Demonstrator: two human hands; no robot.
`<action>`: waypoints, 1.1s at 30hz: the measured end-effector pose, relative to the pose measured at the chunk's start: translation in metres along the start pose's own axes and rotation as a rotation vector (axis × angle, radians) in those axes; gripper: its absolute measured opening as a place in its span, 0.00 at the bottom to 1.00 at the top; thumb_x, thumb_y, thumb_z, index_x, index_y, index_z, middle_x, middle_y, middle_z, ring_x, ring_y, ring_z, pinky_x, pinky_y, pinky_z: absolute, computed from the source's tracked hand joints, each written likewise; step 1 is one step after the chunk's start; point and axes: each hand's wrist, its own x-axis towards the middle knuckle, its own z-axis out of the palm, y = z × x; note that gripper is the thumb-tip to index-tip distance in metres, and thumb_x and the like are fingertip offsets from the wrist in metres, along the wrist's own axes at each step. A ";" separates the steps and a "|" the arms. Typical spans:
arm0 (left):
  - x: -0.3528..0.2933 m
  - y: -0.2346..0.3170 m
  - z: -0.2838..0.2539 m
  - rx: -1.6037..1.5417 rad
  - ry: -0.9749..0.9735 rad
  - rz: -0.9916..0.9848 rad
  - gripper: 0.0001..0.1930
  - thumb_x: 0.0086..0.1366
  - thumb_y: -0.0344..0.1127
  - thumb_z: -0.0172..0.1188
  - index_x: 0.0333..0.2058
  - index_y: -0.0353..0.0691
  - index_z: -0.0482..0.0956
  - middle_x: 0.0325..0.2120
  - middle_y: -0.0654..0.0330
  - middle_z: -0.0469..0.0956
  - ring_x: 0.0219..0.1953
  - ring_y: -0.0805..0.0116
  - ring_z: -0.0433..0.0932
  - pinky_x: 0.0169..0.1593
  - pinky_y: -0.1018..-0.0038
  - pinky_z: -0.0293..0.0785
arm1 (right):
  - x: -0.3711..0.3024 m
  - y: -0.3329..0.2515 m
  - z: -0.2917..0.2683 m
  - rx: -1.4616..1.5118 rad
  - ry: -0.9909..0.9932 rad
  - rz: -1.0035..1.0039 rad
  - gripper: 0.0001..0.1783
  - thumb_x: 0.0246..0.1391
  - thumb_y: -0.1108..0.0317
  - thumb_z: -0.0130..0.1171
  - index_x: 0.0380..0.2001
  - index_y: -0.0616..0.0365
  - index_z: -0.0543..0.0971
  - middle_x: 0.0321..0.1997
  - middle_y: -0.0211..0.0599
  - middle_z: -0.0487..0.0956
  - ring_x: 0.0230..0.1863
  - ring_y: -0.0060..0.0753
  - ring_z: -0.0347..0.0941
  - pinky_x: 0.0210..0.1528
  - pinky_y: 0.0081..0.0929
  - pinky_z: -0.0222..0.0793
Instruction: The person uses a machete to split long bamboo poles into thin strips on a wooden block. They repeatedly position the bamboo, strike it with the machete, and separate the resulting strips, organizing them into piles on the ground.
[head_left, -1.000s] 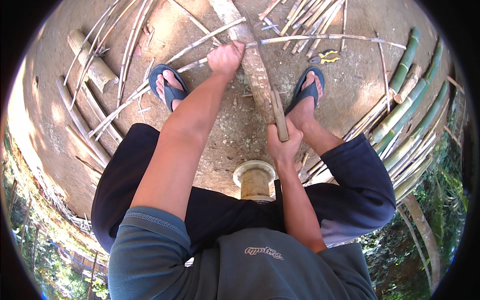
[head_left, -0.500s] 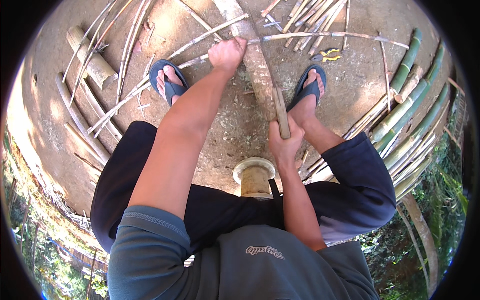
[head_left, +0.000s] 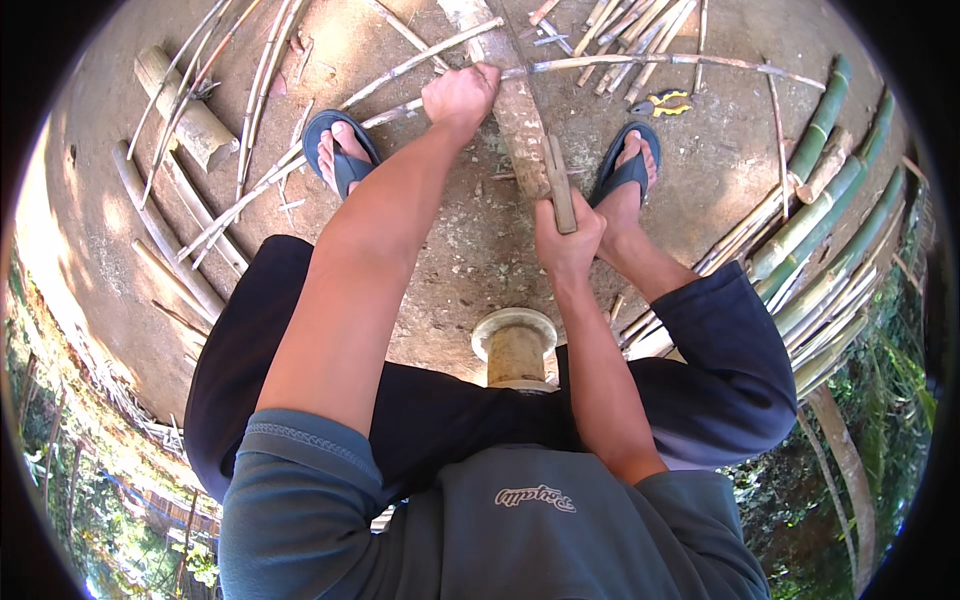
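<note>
A long thin bamboo stick (head_left: 640, 62) lies across a rough wooden log (head_left: 522, 115) on the ground ahead of me. My left hand (head_left: 460, 97) is closed in a fist around this stick, at the log's left side. Lower down, my right hand (head_left: 570, 238) is wrapped round a flat wooden handle (head_left: 559, 188) that points away from me along the log's right edge. Whatever the handle carries at its far end is hard to make out against the log. Another bamboo stick (head_left: 420, 60) crosses just beyond my left hand.
Yellow-and-black pliers (head_left: 664, 103) lie beyond my right foot. Green bamboo poles (head_left: 820, 125) and thin sticks are piled at the right. Cut sticks (head_left: 650, 40) lie at the far side, a thick bamboo piece (head_left: 190, 115) at left. A flanged cylinder (head_left: 515, 340) stands between my knees.
My right hand has moved slightly away from me along the log with the handle, which now looks more upright. My left hand keeps its grip on the stick.
</note>
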 end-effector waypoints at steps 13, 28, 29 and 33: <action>0.004 -0.003 0.001 0.023 -0.020 0.038 0.29 0.66 0.51 0.38 0.23 0.40 0.86 0.23 0.47 0.82 0.30 0.47 0.83 0.38 0.59 0.78 | 0.009 0.013 0.005 -0.005 0.003 -0.036 0.04 0.46 0.74 0.60 0.23 0.64 0.77 0.12 0.40 0.70 0.13 0.22 0.67 0.20 0.27 0.66; 0.003 -0.007 -0.011 0.032 -0.069 -0.035 0.29 0.65 0.52 0.38 0.28 0.39 0.87 0.28 0.46 0.83 0.35 0.47 0.83 0.43 0.61 0.77 | -0.054 0.025 -0.034 -0.076 -0.006 -0.199 0.05 0.46 0.72 0.61 0.23 0.63 0.78 0.14 0.42 0.72 0.13 0.31 0.66 0.21 0.31 0.66; -0.002 -0.007 -0.012 0.036 -0.091 -0.039 0.29 0.65 0.52 0.39 0.28 0.39 0.87 0.28 0.46 0.83 0.35 0.47 0.83 0.43 0.60 0.77 | -0.049 0.026 -0.034 -0.083 0.014 -0.244 0.05 0.46 0.72 0.61 0.23 0.63 0.78 0.15 0.42 0.72 0.13 0.31 0.66 0.20 0.31 0.66; 0.001 -0.003 -0.013 -0.038 -0.136 -0.032 0.29 0.63 0.54 0.41 0.28 0.38 0.86 0.29 0.41 0.82 0.36 0.41 0.81 0.45 0.57 0.76 | 0.009 0.014 -0.005 0.039 0.004 -0.043 0.06 0.46 0.71 0.61 0.22 0.63 0.77 0.14 0.40 0.72 0.12 0.28 0.66 0.19 0.30 0.64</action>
